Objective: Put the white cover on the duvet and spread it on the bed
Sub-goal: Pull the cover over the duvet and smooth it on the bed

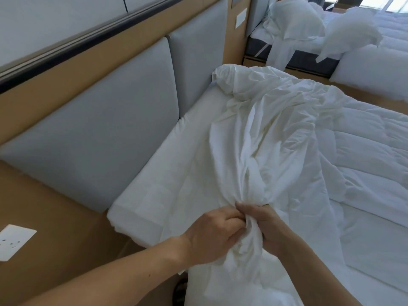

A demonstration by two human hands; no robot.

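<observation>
Left hand (212, 235) and right hand (268, 226), touching, both clench the bunched cover (254, 133) at the bed's (154, 177) near corner; it runs straight away from them, duvet (364, 146) lying rightward

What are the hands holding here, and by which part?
Both hands grip the white cover: the left hand and the right hand clutch the same gathered bunch at its near end.
</observation>
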